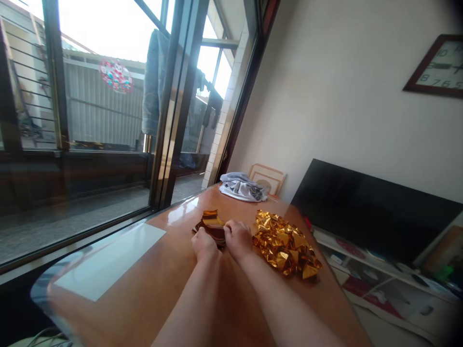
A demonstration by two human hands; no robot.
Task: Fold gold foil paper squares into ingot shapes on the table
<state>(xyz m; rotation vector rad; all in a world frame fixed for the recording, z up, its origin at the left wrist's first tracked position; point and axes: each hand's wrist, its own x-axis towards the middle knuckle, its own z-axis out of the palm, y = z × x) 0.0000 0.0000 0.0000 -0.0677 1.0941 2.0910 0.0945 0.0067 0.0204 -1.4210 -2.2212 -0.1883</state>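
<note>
Gold foil stack (211,224) gripped by left hand (203,244) and right hand (237,237), mid-table.

A small stack of gold foil sheets (211,224), top sheet curled upward, lies mid-bench toward the far edge, partly covered at its near side.

— What carries everything here?

— A glossy orange-brown bench (173,284) with a rounded near-left corner, set beside the sliding glass door.

— What lies on it?

— Near the middle, a small stack of gold and dark red foil sheets (211,224). Just right of that, a loose heap of folded gold foil pieces (285,244). At the far end, a crumpled grey and white cloth (240,187). A pale patch of window light shines on the near left.
</note>
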